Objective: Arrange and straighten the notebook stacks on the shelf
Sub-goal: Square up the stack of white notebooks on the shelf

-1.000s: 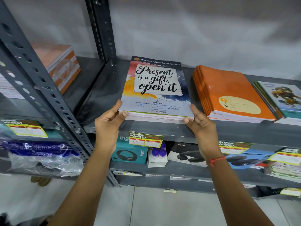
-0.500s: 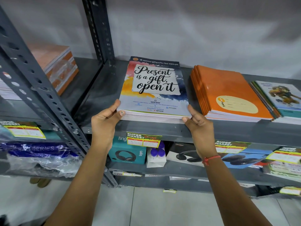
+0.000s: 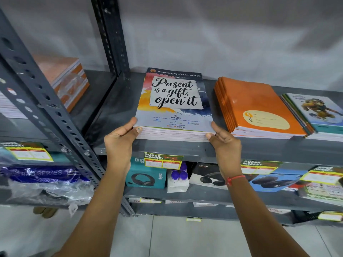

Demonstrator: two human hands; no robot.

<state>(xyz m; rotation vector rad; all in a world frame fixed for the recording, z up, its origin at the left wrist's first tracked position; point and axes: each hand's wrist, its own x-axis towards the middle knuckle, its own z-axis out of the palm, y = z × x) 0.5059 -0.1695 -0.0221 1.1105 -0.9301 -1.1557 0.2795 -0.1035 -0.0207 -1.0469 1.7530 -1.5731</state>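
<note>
Grey metal racking (image 3: pixel 55 115) against a pale wall (image 3: pixel 241 34), tiled floor (image 3: pixel 185 238).

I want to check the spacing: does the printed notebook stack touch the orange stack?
Apart. The head view shows bare grey shelf between the printed notebook stack and the orange stack.

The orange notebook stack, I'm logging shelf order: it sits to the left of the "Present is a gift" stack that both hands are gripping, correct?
Not quite. The head view shows the orange notebook stack to the right of the "Present is a gift" stack. The left hand and right hand do grip its front corners.
</note>
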